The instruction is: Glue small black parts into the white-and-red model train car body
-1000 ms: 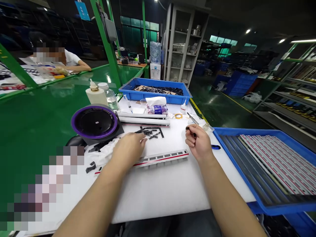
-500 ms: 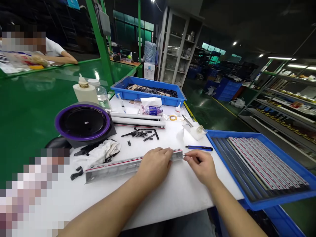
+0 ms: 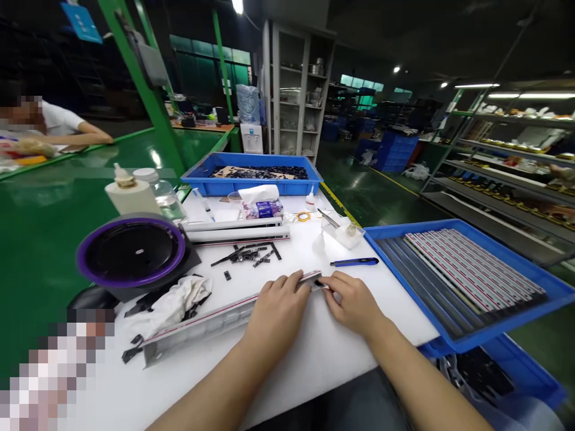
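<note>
A long white channel strip (image 3: 197, 326) with a red line along its edge lies slantwise on the white tabletop (image 3: 309, 365). My left hand (image 3: 278, 308) is closed over the strip near its right end, pressing it down. Thumb and fingers of my right hand (image 3: 353, 299) pinch a small black piece (image 3: 318, 283) at that end, inside the channel; its exact shape is hidden. Behind my hands lies a blue utility knife (image 3: 354, 262). Several short black strips (image 3: 251, 254) are piled further back, beside two more white strips (image 3: 242, 234).
To the right, a blue tray (image 3: 449, 335) holds rows of strips. A blue bin (image 3: 251, 187) of dark parts stands at the back, behind a tissue pack (image 3: 263, 206). Left are a purple-rimmed round device (image 3: 130, 251), a white cloth (image 3: 179, 302) and bottles (image 3: 135, 194). A person sits further left.
The camera view has turned, shifting the scene. My right hand has moved inward against the strip's end, and the black piece now sits within the channel. My left hand still holds the strip.
</note>
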`<move>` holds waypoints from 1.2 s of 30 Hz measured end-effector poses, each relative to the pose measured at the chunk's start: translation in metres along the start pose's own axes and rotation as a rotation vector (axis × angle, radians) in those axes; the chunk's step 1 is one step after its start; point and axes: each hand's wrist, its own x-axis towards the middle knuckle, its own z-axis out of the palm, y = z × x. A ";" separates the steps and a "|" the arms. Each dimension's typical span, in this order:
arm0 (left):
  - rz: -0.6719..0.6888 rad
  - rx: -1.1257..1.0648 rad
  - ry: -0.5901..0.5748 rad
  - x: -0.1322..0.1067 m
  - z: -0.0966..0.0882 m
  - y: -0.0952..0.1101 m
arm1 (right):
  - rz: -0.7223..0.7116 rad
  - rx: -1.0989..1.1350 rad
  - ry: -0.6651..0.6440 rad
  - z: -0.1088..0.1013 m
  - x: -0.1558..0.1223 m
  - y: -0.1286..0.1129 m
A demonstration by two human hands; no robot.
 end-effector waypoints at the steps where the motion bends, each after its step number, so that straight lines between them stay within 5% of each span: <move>1: -0.001 0.043 -0.011 -0.001 -0.001 0.001 | 0.016 0.035 0.035 -0.001 0.001 -0.001; 5: -0.063 0.195 -0.045 -0.001 -0.005 0.004 | 0.121 0.094 0.108 -0.002 0.002 -0.002; 9: -0.066 0.214 -0.056 0.007 0.003 0.002 | 0.050 0.030 0.093 -0.006 0.000 -0.004; 12: -0.064 0.210 -0.088 0.013 0.008 0.002 | 0.078 0.017 0.318 -0.022 0.015 0.002; 15: -0.110 0.220 -0.115 0.013 0.005 0.005 | 0.282 0.117 0.467 -0.035 0.053 0.015; 18: -0.158 0.238 -0.172 0.007 -0.004 0.006 | 0.449 0.196 0.283 -0.026 0.091 0.028; 22: -0.203 0.260 -0.277 -0.005 -0.013 -0.006 | 0.426 0.073 0.030 0.007 0.105 0.034; 29: -0.171 0.235 -0.260 -0.007 -0.006 -0.020 | 0.367 0.025 -0.076 0.019 0.097 0.033; 36: -0.167 0.117 -0.177 -0.004 -0.002 -0.018 | 0.317 0.819 0.069 -0.007 0.087 0.017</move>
